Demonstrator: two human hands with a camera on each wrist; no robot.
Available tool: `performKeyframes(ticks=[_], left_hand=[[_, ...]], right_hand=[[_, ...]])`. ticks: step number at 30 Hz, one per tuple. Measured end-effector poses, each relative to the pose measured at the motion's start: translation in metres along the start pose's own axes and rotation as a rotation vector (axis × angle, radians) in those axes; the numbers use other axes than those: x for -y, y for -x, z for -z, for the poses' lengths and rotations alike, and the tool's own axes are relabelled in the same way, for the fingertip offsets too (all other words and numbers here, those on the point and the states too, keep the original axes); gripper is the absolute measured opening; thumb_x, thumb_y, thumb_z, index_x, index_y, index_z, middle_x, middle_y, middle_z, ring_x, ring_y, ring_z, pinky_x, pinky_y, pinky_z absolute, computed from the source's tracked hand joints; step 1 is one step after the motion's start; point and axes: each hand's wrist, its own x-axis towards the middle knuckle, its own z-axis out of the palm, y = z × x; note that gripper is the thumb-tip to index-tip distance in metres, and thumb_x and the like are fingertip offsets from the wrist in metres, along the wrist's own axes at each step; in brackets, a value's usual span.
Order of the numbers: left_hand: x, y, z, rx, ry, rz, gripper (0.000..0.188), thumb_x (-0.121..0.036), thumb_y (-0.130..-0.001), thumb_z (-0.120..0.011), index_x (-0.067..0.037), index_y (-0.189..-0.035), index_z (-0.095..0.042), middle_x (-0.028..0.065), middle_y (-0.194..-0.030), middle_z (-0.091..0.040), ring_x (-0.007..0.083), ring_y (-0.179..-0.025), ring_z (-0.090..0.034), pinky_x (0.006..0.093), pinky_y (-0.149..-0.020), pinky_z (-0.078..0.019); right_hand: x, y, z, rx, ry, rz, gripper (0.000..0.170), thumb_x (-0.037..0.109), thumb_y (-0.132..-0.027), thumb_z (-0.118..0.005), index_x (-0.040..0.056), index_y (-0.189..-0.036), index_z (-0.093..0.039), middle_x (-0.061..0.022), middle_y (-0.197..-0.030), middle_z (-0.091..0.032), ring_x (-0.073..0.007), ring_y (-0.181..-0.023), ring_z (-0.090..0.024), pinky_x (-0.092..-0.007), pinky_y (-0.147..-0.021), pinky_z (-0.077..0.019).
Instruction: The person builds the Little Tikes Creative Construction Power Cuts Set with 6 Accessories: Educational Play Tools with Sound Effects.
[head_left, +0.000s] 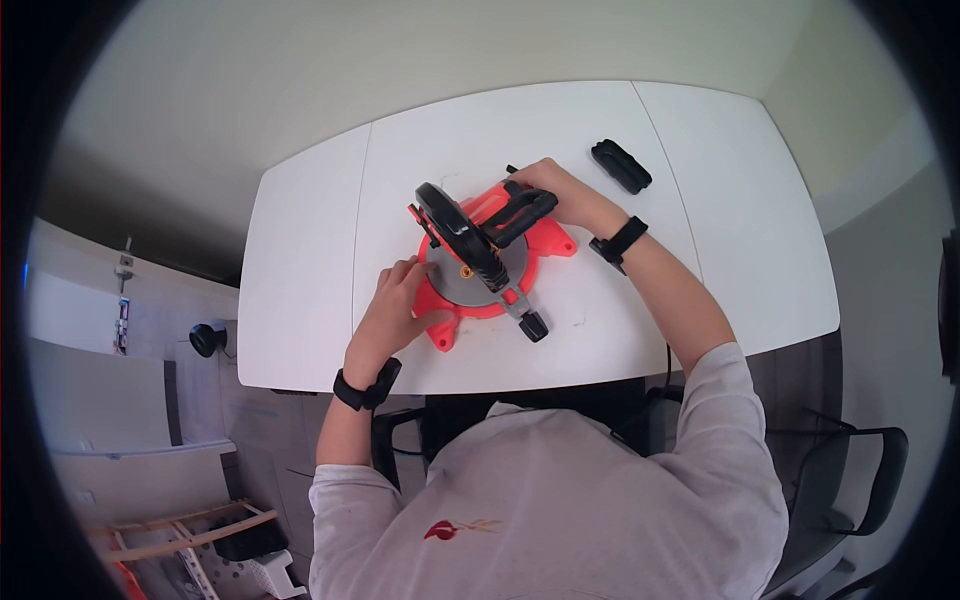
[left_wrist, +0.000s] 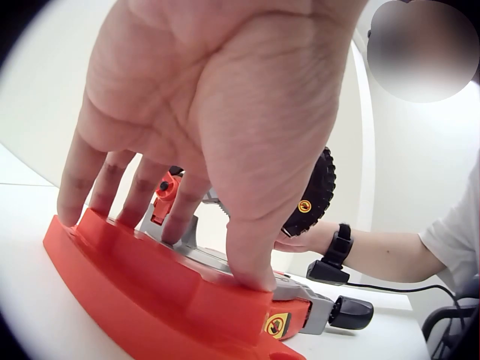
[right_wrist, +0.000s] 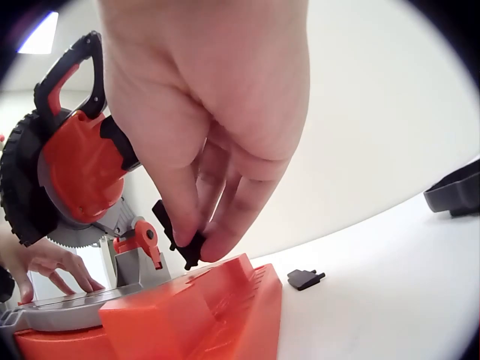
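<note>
A toy miter saw with a red base, grey round table and black blade guard stands on the white table. My left hand rests on the base's near-left side, fingers stretched down along its edge and thumb spread toward the front knob. At the far right side of the saw, my right hand pinches a small black plastic piece between thumb and fingers, close over the base. Most of that piece is hidden in the head view. A similar small black piece lies on the table beside the base.
A black oblong object lies on the white table at the back right. Behind the table rises a plain wall. A dark chair stands to the right on the floor.
</note>
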Motion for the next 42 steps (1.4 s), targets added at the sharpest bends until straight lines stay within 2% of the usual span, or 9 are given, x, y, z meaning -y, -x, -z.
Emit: performKeyframes(ticks=[3,8,11,14,26,32,35,38,42], left_hand=[[-0.003,-0.001,0.001,0.006,-0.007,0.003,0.075,-0.023,-0.077,-0.090,-0.004,-0.141,-0.057,0.0194,-0.140,-0.056,0.0403,-0.124,-0.053,0.0479,-0.105,-0.0497],[-0.003,-0.003,0.002,0.013,-0.024,0.007,0.074,-0.023,-0.076,-0.091,-0.006,-0.140,-0.058,0.0170,-0.128,-0.060,0.0377,-0.117,-0.056,0.0461,-0.102,-0.0493],[-0.005,-0.005,0.003,0.025,-0.037,0.013,0.074,-0.022,-0.076,-0.091,-0.006,-0.140,-0.058,0.0158,-0.125,-0.061,0.0363,-0.114,-0.057,0.0453,-0.100,-0.0500],[-0.004,-0.005,0.003,0.029,-0.046,0.010,0.075,-0.022,-0.075,-0.092,-0.006,-0.140,-0.058,0.0155,-0.124,-0.061,0.0358,-0.113,-0.057,0.0451,-0.099,-0.0500],[-0.004,-0.005,0.003,0.036,-0.021,0.023,0.076,-0.023,-0.076,-0.091,-0.007,-0.142,-0.058,0.0154,-0.126,-0.061,0.0358,-0.115,-0.057,0.0452,-0.101,-0.0496],[-0.002,-0.003,0.001,0.009,-0.010,0.007,0.074,-0.024,-0.076,-0.091,-0.005,-0.140,-0.058,0.0168,-0.129,-0.059,0.0378,-0.116,-0.055,0.0465,-0.102,-0.0493],[-0.001,-0.002,0.000,0.000,-0.010,0.003,0.075,-0.025,-0.076,-0.091,-0.004,-0.140,-0.057,0.0178,-0.132,-0.058,0.0389,-0.117,-0.054,0.0472,-0.102,-0.0493],[0.000,-0.001,-0.001,-0.001,-0.012,0.008,0.076,-0.026,-0.076,-0.090,-0.004,-0.140,-0.057,0.0188,-0.135,-0.057,0.0397,-0.120,-0.053,0.0476,-0.104,-0.0490],[0.002,0.000,-0.002,-0.023,0.004,0.003,0.076,-0.025,-0.077,-0.090,-0.004,-0.142,-0.057,0.0194,-0.135,-0.058,0.0398,-0.122,-0.053,0.0478,-0.107,-0.0472]], right_hand=[[-0.009,-0.003,-0.006,0.001,-0.001,0.023,0.015,0.007,-0.083,-0.069,-0.0049,-0.092,-0.066,-0.0235,-0.080,-0.066,-0.0412,-0.074,-0.059,-0.0403,-0.068,-0.0493],[-0.011,-0.006,-0.014,0.049,-0.003,0.006,0.012,0.007,-0.085,-0.068,-0.0036,-0.086,-0.063,-0.0237,-0.083,-0.067,-0.0434,-0.079,-0.061,-0.0454,-0.072,-0.0501],[-0.011,0.000,-0.015,-0.031,0.053,0.077,0.011,0.007,-0.086,-0.068,-0.0029,-0.087,-0.063,-0.0239,-0.085,-0.068,-0.0445,-0.084,-0.062,-0.0472,-0.078,-0.0504],[-0.014,-0.002,-0.015,0.070,-0.026,-0.026,0.009,0.006,-0.086,-0.068,-0.0023,-0.088,-0.064,-0.0236,-0.087,-0.069,-0.0450,-0.089,-0.063,-0.0474,-0.083,-0.0504],[-0.007,0.006,-0.007,0.098,-0.015,-0.045,0.009,0.003,-0.087,-0.069,-0.0025,-0.094,-0.067,-0.0232,-0.091,-0.070,-0.0451,-0.095,-0.063,-0.0475,-0.088,-0.0510],[-0.008,0.007,-0.010,0.041,-0.025,-0.005,0.013,0.002,-0.086,-0.068,-0.0045,-0.097,-0.066,-0.0253,-0.092,-0.071,-0.0461,-0.089,-0.064,-0.0447,-0.080,-0.0524],[-0.042,0.006,-0.028,0.114,0.001,-0.130,0.024,0.009,-0.093,-0.071,0.0027,-0.116,-0.069,-0.0201,-0.117,-0.068,-0.0379,-0.116,-0.061,-0.0430,-0.100,-0.0505],[-0.043,0.006,-0.026,0.193,-0.024,-0.225,0.035,0.012,-0.095,-0.070,0.0061,-0.129,-0.065,-0.0170,-0.132,-0.062,-0.0350,-0.129,-0.054,-0.0414,-0.110,-0.0461],[-0.032,0.010,-0.022,0.136,-0.106,-0.179,0.023,0.009,-0.094,-0.070,0.0015,-0.116,-0.067,-0.0210,-0.115,-0.067,-0.0393,-0.114,-0.060,-0.0425,-0.099,-0.0500]])
